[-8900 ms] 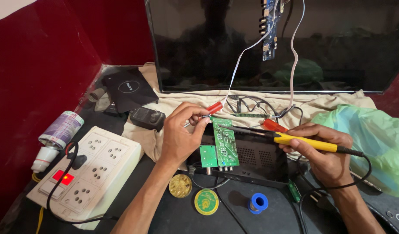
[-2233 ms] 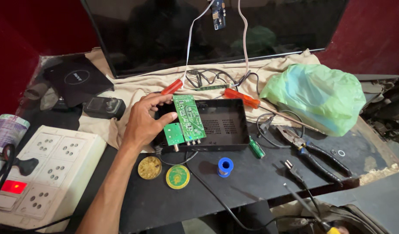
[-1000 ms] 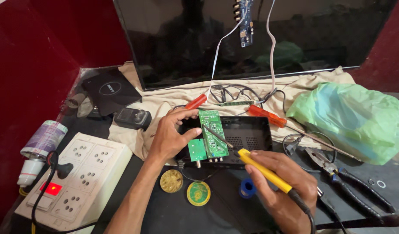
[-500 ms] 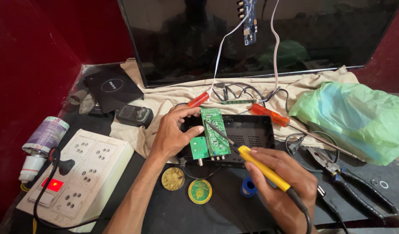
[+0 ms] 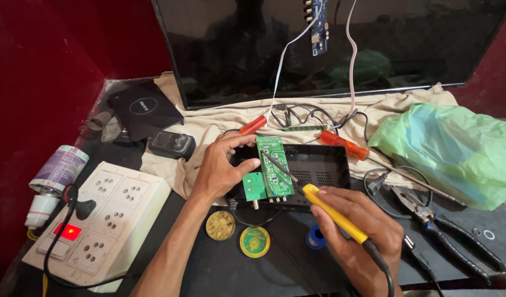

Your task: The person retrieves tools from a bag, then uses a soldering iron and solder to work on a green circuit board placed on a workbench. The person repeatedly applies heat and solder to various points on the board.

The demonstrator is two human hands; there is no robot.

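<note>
My left hand (image 5: pixel 219 170) is pinching the green board (image 5: pixel 274 166), thumb on its near edge and fingers curled over the top edge, holding it tilted up over the open black box (image 5: pixel 319 168). A smaller green board (image 5: pixel 254 187) is hanging just below my thumb. My right hand (image 5: pixel 356 234) is closed around the yellow iron (image 5: pixel 334 214) like a pen, and its tip (image 5: pixel 269 159) is touching the face of the board. The iron's black cord is running back over my right wrist.

Just under my left wrist, two round tins (image 5: pixel 220 225) are sitting side by side on the worktop (image 5: pixel 275 272), and a blue spool (image 5: pixel 315 237) is lying beside my right fingers. Beyond the box, two red screwdrivers (image 5: pixel 343 144) are lying on a beige cloth (image 5: pixel 220 118) in front of a dark screen (image 5: pixel 330 49). To the right of my right hand, pliers (image 5: pixel 440 228) are resting near a green bag (image 5: pixel 456 151). Far left of my left arm, a white socket board (image 5: pixel 99 214) is showing a red light, with a plug in it and a tube (image 5: pixel 55 176) beside it.
</note>
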